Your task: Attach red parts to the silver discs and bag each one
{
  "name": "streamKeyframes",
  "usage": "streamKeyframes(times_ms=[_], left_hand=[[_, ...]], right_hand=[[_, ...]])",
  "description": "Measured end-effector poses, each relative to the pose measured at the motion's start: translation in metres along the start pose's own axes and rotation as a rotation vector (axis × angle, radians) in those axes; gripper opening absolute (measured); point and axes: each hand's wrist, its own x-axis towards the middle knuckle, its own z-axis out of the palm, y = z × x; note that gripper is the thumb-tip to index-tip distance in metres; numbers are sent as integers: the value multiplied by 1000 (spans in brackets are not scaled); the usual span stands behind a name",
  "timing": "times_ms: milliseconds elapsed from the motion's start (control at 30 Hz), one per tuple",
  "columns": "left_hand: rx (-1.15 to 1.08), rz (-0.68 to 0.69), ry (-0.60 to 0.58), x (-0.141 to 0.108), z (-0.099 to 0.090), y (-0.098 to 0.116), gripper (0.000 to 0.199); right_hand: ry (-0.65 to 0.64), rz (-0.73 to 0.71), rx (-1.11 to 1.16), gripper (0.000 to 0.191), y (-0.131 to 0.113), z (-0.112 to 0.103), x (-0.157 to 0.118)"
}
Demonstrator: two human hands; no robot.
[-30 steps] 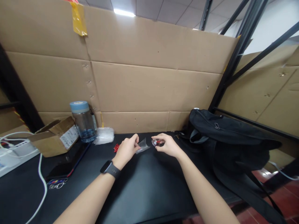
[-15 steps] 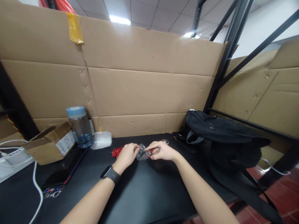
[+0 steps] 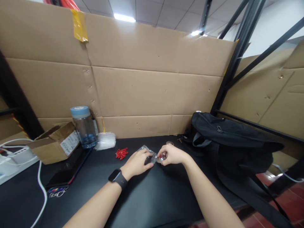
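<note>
My left hand [image 3: 139, 162], with a dark watch on its wrist, rests on a small clear plastic bag [image 3: 144, 147]. Its thumb and fingers lie on either side of part of the bag, holding it low at the black tabletop [image 3: 147, 196]. At the bag's right end, my right hand [image 3: 171, 154] is closed in a pinch on a small shiny, clear round piece [image 3: 160, 159] with a bit of red at the fingertips. Its exact kind is partly hidden. Left of the bag lies a little pile of red clips or loops [image 3: 121, 153].
A flat round item [image 3: 169, 143] lies behind my right hand. To the left are a bottle [image 3: 84, 128], a stack of clear bags [image 3: 106, 141], an open cardboard box [image 3: 55, 142], a phone-like dark slab [image 3: 68, 169] and a power strip [image 3: 17, 161]. A black bag [image 3: 232, 148] fills the right.
My left hand has moved right and flattened over the plastic bag, uncovering the red pile. My right hand has moved slightly right and curled into a tighter pinch. The view has shifted slightly.
</note>
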Motion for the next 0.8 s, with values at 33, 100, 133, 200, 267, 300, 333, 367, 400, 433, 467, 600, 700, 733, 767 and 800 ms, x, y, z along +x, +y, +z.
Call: streamKeyframes(times_ms=[33,100,133,200,267,300,333,367,400,433,467,600,700,733,767,800], left_hand=[[2,-4,0,0,1,0,41],[-5,-11,0,0,2,-1,42],[-12,-12,0,0,2,-1,42],[-34,-3,-6,1,2,-2,41],[-65,1,-5,1,2,-2,43],[-81,-6,-1,1,2,-2,47],[-96,-16,4,1,2,-2,52],[-109,-27,10,1,2,-2,58],[-120,-36,15,1,3,-2,62],[-130,-42,17,1,3,-3,66],[-140,-45,17,1,4,-3,68],[-173,-53,14,2,6,-6,74],[-219,-45,11,3,8,-8,78],[-241,-38,12,4,8,-9,80],[-262,-32,17,4,8,-9,81],[-281,-28,23,5,7,-10,83]], right_hand=[[11,5,-26,31,1,1,0],[14,24,-21,28,2,5,2],[11,31,-3,26,2,7,3],[16,31,23,23,2,13,6],[63,18,15,21,0,20,10],[97,15,0,20,-1,23,12],[127,14,-17,20,-2,25,14],[154,13,-35,20,-3,28,15],[179,10,-54,22,-3,29,17],[203,5,-69,25,-3,31,18],[218,-4,-77,27,-2,31,19],[170,-50,2,24,2,30,18],[132,-57,53,20,3,30,18],[153,-53,27,20,3,31,19],[187,-44,-20,20,3,32,20],[230,-31,-82,21,2,34,22]])
